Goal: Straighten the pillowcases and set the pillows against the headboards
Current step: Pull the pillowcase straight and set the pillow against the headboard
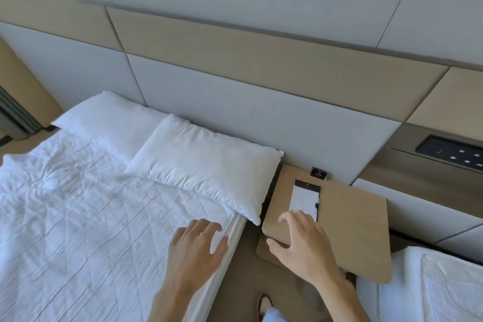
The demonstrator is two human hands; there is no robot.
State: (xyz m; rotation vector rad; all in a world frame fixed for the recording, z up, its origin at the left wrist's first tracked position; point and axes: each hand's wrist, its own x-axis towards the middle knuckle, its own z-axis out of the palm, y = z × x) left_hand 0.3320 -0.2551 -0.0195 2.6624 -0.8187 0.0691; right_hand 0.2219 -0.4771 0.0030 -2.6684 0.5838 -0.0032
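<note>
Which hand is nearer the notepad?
Right. The right hand has fingertips at the notepad on the nightstand; the left hand hovers over the bed edge, apart from it.

White cloth pillows (203, 165) look soft and creased; the quilted bedcover (78, 217) is wrinkled, matt cloth; the desk (347, 219) is smooth matt wood; a paper notepad (304, 198) lies at its far-left corner

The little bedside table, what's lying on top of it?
On the bedside table lie a white notepad with a dark header and a small dark item by the headboard. The right hand hovers over the near edge, hiding the pad's lower end.
</note>
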